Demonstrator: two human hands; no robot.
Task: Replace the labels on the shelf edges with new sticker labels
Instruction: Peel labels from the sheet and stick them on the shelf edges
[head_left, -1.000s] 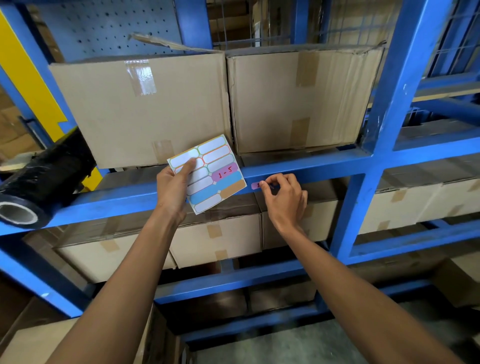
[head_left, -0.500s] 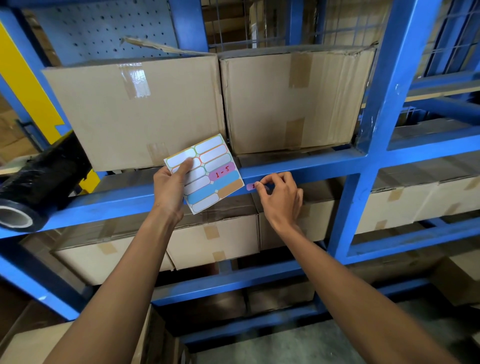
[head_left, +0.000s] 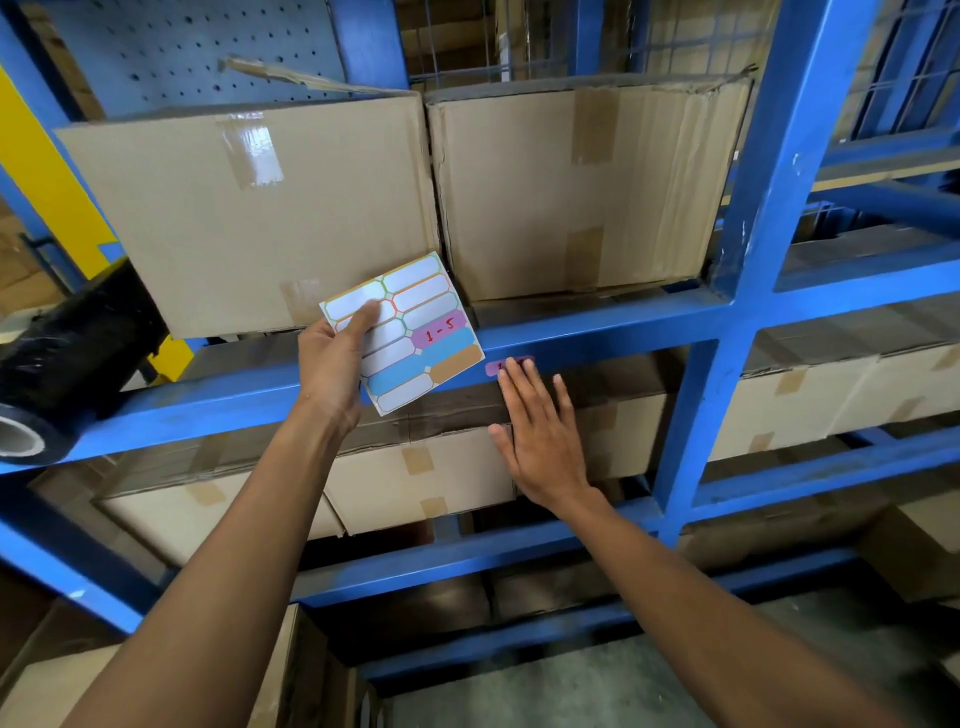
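My left hand (head_left: 332, 364) grips a sheet of sticker labels (head_left: 410, 338) by its left edge, held up in front of the blue shelf beam (head_left: 597, 340). One purple sticker on the sheet reads "1-5". A purple label (head_left: 493, 368) is stuck on the beam's front face, just right of the sheet. My right hand (head_left: 540, 431) is flat with fingers spread, its fingertips resting on the right part of that label and covering its writing.
Two large cardboard boxes (head_left: 260, 208) (head_left: 582, 182) stand on the shelf above the beam. More taped boxes (head_left: 415, 478) fill the shelf below. A black stretch-film roll (head_left: 62, 364) lies at the left on the beam. A blue upright post (head_left: 748, 249) rises at the right.
My right hand went from pinching the purple label on the beam to lying flat with fingers extended over it. The sheet in my left hand stayed in place.
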